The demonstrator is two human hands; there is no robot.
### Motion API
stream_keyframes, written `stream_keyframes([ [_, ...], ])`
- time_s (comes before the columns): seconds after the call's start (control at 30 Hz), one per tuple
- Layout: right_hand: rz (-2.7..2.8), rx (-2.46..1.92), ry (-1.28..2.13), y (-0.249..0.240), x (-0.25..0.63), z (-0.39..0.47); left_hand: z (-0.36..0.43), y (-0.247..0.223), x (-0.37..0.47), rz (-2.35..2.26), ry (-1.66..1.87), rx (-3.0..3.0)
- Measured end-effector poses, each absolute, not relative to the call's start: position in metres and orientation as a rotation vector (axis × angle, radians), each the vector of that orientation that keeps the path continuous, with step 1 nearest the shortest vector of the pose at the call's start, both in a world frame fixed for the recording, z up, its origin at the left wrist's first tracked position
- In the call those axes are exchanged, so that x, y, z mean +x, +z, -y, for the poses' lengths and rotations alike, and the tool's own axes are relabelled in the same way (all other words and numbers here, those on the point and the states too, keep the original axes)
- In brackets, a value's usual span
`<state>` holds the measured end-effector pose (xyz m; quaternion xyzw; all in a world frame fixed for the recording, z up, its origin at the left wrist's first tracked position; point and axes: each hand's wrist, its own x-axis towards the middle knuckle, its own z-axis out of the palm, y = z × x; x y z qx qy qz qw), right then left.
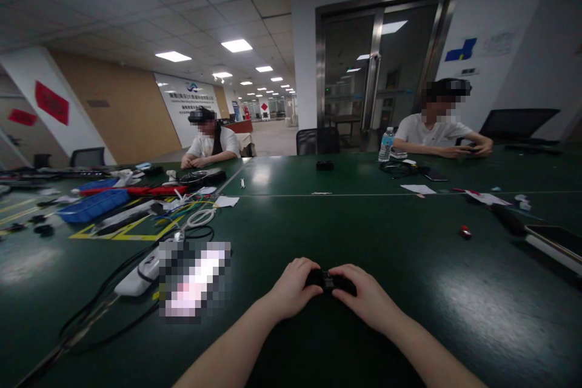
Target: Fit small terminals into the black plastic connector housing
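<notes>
Low over the green tabletop [273,230], both of my hands hold one small black object [327,280] between them. Its kind does not show; it looks dark and oblong, with a lighter patch in the middle. My left hand [295,288] grips its left end, thumb in front and fingers behind. The right end sits in my right hand [361,294], pinched in the same way. Fingers cover much of both ends. To the left of my hands lies a pixelated, glowing phone-like thing [195,285], beside a white power strip [145,270].
Cables, a blue tray [93,205] and loose tools crowd the left side. Across the table sit two people [211,144] [431,130] with headgear. A water bottle [386,144], a black block [324,165], papers [418,189] and a small red item [464,231] are farther off.
</notes>
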<state>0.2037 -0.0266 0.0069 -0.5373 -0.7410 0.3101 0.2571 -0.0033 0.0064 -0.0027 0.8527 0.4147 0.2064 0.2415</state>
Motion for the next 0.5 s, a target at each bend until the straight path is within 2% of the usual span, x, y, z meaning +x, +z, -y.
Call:
stream_keyframes([
  [0.5, 2.006, -1.467, 0.846, 0.0068, 0.2041, 0.0265, -0.0036, -0.0008, -0.0030, -1.135, 0.596, 2.310],
])
